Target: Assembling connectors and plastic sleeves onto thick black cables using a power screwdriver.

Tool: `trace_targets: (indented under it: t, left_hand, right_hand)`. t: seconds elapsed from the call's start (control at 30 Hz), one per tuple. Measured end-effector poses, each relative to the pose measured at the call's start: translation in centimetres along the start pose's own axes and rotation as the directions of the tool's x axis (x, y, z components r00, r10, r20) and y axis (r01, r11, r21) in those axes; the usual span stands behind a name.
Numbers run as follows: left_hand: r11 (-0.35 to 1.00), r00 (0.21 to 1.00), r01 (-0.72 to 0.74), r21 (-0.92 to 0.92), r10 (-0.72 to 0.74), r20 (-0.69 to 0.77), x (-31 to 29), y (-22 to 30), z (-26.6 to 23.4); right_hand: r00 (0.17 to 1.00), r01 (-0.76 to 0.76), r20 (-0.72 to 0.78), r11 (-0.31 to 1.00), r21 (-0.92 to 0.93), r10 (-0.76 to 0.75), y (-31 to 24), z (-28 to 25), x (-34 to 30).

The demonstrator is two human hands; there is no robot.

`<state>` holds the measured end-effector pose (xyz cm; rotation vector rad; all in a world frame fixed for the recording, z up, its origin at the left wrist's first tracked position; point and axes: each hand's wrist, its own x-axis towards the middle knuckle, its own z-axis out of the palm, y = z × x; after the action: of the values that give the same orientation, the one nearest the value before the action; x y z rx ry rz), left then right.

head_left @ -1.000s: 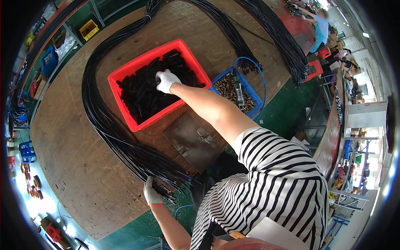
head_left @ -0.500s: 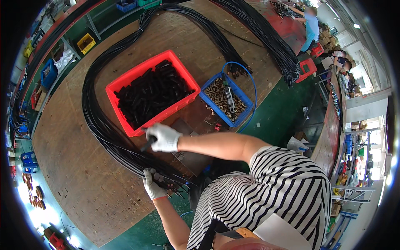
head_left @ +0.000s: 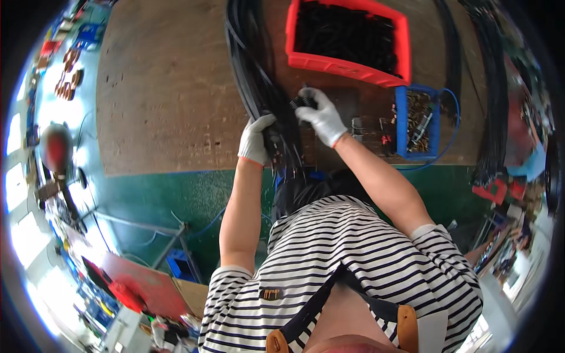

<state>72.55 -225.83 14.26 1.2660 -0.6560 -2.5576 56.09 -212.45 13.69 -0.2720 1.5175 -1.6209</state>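
Observation:
A thick bundle of black cables (head_left: 252, 70) runs down the table, its cut ends hanging toward the table's near edge. My left hand (head_left: 254, 142), in a white glove, is closed round cables at the bundle's left side, close to those ends. Just right of the bundle, my gloved right hand (head_left: 325, 119) holds a small black ribbed sleeve (head_left: 301, 102) between thumb and fingers; blur hides its exact shape. Beyond my right hand stands a red bin (head_left: 347, 66) filled with similar black pieces (head_left: 347, 36).
Right of my hands, a blue basket (head_left: 402, 123) holds small brass-coloured parts and a pen-shaped tool (head_left: 422, 126) with a blue hose (head_left: 457, 112). Small red bits (head_left: 386, 140) lie beside it. More black cables (head_left: 493, 88) lie at far right. A metal frame (head_left: 176, 232) stands behind left.
My view has swung round, so the table now lies straight ahead. My right hand has come from the red bin's edge to beside the bundle, still holding the black piece; my left stays on the cables.

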Motion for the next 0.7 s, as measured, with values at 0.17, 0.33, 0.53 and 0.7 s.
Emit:
trace_targets:
  t: [0.17, 0.33, 0.53, 0.7]
  left_hand:
    - [0.997, 1.000, 0.028, 0.066, -0.029, 0.006, 0.0, -0.4, -0.4]
    - [0.997, 0.998, -0.055, -0.052, 0.055, -0.002, 0.7, -1.7, -0.9]
    - [0.995, 0.999, -0.039, 0.091, 0.038, 0.023, 0.8, -1.7, -2.0]
    - [0.998, 0.986, 0.047, -0.028, -0.051, -0.161, 1.4, -1.3, -1.7]
  right_hand:
    - [0.999, -0.011, 0.030, 0.999, 0.031, 0.010, 1.9, 2.2, 0.5]
    - [0.954, -0.255, 0.159, 0.967, -0.007, 0.253, 1.7, 2.6, 0.1]
    - [0.910, -0.339, 0.201, 0.930, -0.143, 0.363, 1.2, 3.4, -0.3]
    - [0.959, -0.256, 0.084, 0.957, -0.139, 0.269, 3.4, 2.2, 0.6]
